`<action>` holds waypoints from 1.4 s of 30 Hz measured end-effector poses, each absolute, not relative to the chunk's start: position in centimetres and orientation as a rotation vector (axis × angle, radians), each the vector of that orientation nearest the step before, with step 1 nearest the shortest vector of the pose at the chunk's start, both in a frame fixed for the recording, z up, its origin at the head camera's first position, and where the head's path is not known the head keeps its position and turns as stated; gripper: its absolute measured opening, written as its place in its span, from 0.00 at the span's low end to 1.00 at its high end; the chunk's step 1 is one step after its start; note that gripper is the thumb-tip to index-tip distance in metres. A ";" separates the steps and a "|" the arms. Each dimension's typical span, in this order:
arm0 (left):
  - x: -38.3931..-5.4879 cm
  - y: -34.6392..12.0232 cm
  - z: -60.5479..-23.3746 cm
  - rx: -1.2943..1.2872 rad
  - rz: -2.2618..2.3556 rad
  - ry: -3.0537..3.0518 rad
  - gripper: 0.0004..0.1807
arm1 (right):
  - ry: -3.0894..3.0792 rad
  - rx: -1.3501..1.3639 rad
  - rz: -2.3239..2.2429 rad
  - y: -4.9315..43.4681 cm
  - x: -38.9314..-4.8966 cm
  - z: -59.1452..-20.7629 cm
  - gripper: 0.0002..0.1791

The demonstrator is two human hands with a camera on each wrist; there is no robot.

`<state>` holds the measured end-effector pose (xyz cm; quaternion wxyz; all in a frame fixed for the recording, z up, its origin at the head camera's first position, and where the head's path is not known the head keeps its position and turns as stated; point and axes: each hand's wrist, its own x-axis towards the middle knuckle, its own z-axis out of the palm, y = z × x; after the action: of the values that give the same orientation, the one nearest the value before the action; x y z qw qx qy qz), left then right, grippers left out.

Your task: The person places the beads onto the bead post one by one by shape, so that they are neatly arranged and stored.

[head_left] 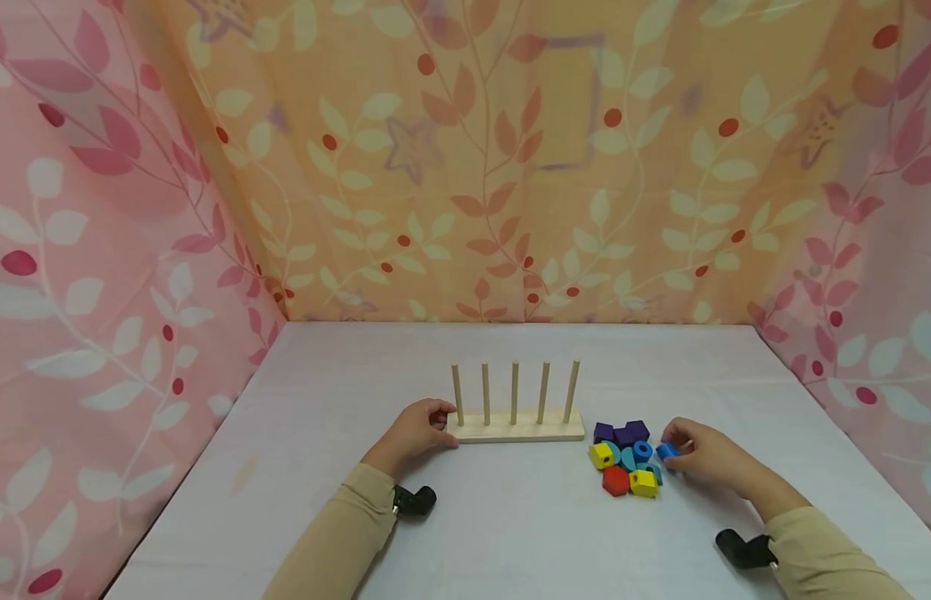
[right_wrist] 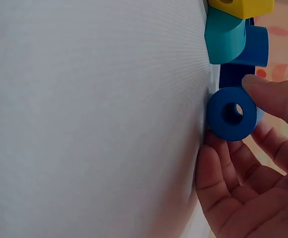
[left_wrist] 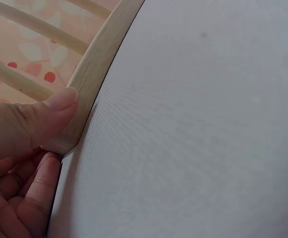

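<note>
Small curtained booth, apparently a recording set-up; whether home, lab or workshop lies beyond, cannot tell. Back: orange-yellow curtain [head_left: 488,183], pale leaf sprays, red dots, faint purple stars. Sides: left pink curtain [head_left: 97,258] and right pink curtain [head_left: 870,267], both leaf-printed, walling in the counter [head_left: 345,375]. Counter top white, clothlike. Black left wrist camera [head_left: 416,501] and black right wrist camera [head_left: 741,550] suggest filming.

From the near side, the left arm [head_left: 333,533] slants far and right, the right arm [head_left: 828,546] far and left. The 2 hands are well apart: the left hand [head_left: 415,430] grips, thumb opposite bent fingers; the right hand [head_left: 703,454] pinches between thumb and curled fingers.
</note>
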<state>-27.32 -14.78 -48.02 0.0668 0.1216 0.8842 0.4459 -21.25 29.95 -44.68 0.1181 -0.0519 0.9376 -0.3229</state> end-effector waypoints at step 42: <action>-27.2 -16.1 -48.4 0.394 1.493 2.389 0.31 | 2.726 -0.541 -1.561 19.9 -24.7 -33.6 0.20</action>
<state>-27.21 -16.07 -48.38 0.1481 0.1369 0.8307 0.5190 -24.67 19.90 -33.59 -0.0229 -0.1698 0.8549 -0.4897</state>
